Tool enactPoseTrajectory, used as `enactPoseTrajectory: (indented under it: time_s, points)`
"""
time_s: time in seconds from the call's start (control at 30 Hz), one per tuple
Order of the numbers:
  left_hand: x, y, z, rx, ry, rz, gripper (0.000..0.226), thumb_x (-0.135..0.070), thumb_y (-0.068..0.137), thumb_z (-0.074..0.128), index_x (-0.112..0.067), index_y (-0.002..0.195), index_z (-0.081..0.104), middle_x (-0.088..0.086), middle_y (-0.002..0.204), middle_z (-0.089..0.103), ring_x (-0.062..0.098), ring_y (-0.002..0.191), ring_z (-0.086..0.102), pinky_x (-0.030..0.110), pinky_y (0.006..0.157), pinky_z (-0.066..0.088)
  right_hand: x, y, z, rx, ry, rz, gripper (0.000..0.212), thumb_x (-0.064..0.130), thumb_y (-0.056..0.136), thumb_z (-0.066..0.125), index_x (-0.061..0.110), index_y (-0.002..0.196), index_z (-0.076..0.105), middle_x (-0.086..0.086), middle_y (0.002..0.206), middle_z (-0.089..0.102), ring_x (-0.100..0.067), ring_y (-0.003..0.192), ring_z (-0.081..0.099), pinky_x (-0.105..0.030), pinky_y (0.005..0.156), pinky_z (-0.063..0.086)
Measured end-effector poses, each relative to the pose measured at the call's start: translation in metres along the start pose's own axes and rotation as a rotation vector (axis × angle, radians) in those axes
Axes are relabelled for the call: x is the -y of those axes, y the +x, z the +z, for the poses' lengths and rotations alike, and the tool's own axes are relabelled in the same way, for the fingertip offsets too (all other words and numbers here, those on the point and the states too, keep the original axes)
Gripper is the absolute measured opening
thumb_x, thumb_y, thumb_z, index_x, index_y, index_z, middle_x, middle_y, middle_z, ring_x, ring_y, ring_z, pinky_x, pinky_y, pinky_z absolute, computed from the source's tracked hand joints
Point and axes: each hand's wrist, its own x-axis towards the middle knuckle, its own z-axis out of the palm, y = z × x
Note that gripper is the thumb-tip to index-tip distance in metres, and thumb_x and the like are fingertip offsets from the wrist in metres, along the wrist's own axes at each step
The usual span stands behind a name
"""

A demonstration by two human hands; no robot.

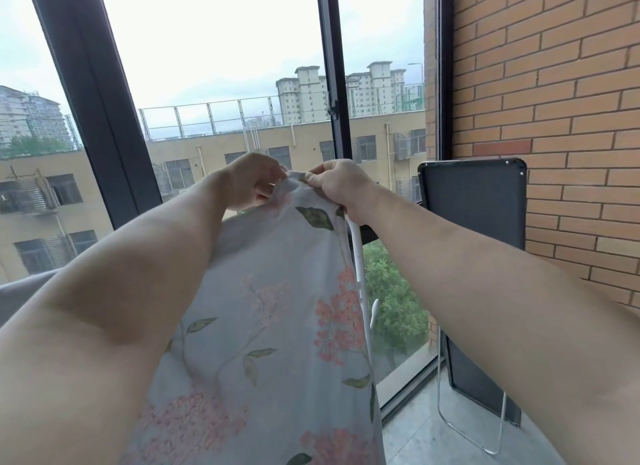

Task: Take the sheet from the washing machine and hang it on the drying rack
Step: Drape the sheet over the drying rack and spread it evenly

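1. Both hands are raised before a large dark-framed window.
2. The left hand and right hand pinch the top edge of a pale grey floral cotton sheet, which hangs down between the arms.
3. It looks soft, light and floppy, so it is probably best held by its corners.

I am not seeing any readable text, label, brand, number or sign anywhere around my hands.
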Motion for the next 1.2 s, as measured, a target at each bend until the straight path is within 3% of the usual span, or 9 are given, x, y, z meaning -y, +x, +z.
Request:
enactPoseTrajectory:
  time_s: [0.1, 0.23, 0.5, 0.73, 0.87, 0.93, 1.07, 1.13, 1.2]
  points:
    - [-0.003, 0.003, 0.000, 0.038, -0.010, 0.006, 0.013, -0.020, 0.060, 0.068, -0.014, 0.063, 0.057, 0.004, 0.065, 0.042, 0.020, 0.059, 0.027, 0.031, 0.059, 0.028, 0.002, 0.006, -0.001, -0.017, -0.003, -0.025, 0.007, 0.019, 0.097, 0.065, 0.015, 0.093, 0.070, -0.011, 0.097, 0.073, -0.024, 0.089, 0.070, -0.038, 0.080, 0.061]
    - [-0.004, 0.007, 0.003, 0.043, 0.070, -0.075, 0.040, -0.036, 0.090, 0.055, -0.017, 0.057, 0.067, -0.003, 0.051, 0.047, 0.013, 0.045, 0.029, 0.025, 0.052, 0.022, 0.007, 0.012, 0.000, -0.057, 0.054, -0.043, 0.008, 0.015, 0.095, 0.065, 0.014, 0.093, 0.072, -0.012, 0.099, 0.074, -0.028, 0.095, 0.072, -0.043, 0.084, 0.061]
    - [0.000, 0.020, 0.010, -0.148, 0.266, -0.091, 0.035, -0.018, 0.088, 0.044, -0.016, 0.054, 0.036, -0.001, 0.040, 0.034, 0.015, 0.036, 0.026, 0.026, 0.044, 0.016, 0.005, 0.019, -0.003, -0.056, 0.109, -0.003, 0.014, 0.013, 0.095, 0.065, 0.016, 0.083, 0.072, -0.012, 0.094, 0.074, -0.030, 0.094, 0.072, -0.044, 0.083, 0.061]
    - [0.008, 0.019, 0.007, 0.060, 0.447, -0.309, 0.031, -0.014, 0.080, 0.050, 0.004, 0.101, 0.065, 0.025, 0.099, 0.066, 0.033, 0.080, 0.064, 0.033, 0.072, 0.051, -0.005, 0.017, -0.006, -0.032, -0.002, 0.016, 0.018, 0.013, 0.094, 0.064, 0.014, 0.079, 0.073, -0.009, 0.084, 0.073, -0.027, 0.086, 0.071, -0.040, 0.073, 0.063]
    - [0.001, 0.030, 0.015, -0.167, 0.372, -0.062, 0.014, -0.006, 0.076, 0.051, -0.006, 0.081, 0.063, 0.016, 0.081, 0.059, 0.025, 0.067, 0.056, 0.027, 0.057, 0.045, -0.013, 0.010, -0.013, -0.043, 0.000, 0.064, 0.013, 0.016, 0.093, 0.065, 0.010, 0.082, 0.069, -0.008, 0.078, 0.067, -0.022, 0.066, 0.062, -0.021, 0.044, 0.047]
    - [-0.001, 0.038, 0.019, -0.219, 0.285, 0.042, 0.018, -0.002, 0.079, 0.055, -0.011, 0.082, 0.070, 0.013, 0.087, 0.066, 0.024, 0.076, 0.061, 0.027, 0.062, 0.048, -0.018, 0.005, -0.017, 0.026, 0.015, 0.115, 0.014, 0.016, 0.092, 0.063, 0.008, 0.081, 0.067, -0.011, 0.080, 0.068, -0.025, 0.066, 0.064, -0.025, 0.046, 0.050]
    - [-0.002, 0.023, 0.029, 0.043, 0.443, -0.082, 0.040, 0.010, 0.093, 0.050, -0.008, 0.127, 0.063, -0.002, 0.132, 0.055, 0.014, 0.114, 0.057, 0.019, 0.088, 0.052, -0.036, -0.002, -0.024, 0.154, -0.191, 0.203, 0.017, 0.019, 0.091, 0.065, 0.004, 0.089, 0.071, -0.011, 0.084, 0.074, -0.027, 0.073, 0.073, -0.033, 0.062, 0.061]
    - [0.000, 0.021, 0.029, 0.071, 0.566, -0.071, 0.038, 0.004, 0.095, 0.055, -0.009, 0.131, 0.061, -0.002, 0.143, 0.050, 0.017, 0.126, 0.053, 0.028, 0.105, 0.046, -0.046, -0.002, -0.025, 0.213, -0.290, 0.223, 0.018, 0.019, 0.092, 0.064, 0.004, 0.100, 0.070, -0.011, 0.095, 0.076, -0.027, 0.079, 0.076, -0.035, 0.070, 0.062]
    - [-0.001, 0.019, 0.030, 0.107, 0.594, -0.100, 0.031, -0.014, 0.095, 0.064, -0.009, 0.125, 0.065, 0.010, 0.132, 0.061, 0.026, 0.116, 0.062, 0.040, 0.099, 0.052, -0.052, -0.001, -0.025, 0.234, -0.305, 0.215, 0.021, 0.022, 0.093, 0.064, 0.005, 0.105, 0.069, -0.009, 0.097, 0.077, -0.024, 0.078, 0.077, -0.033, 0.069, 0.060]
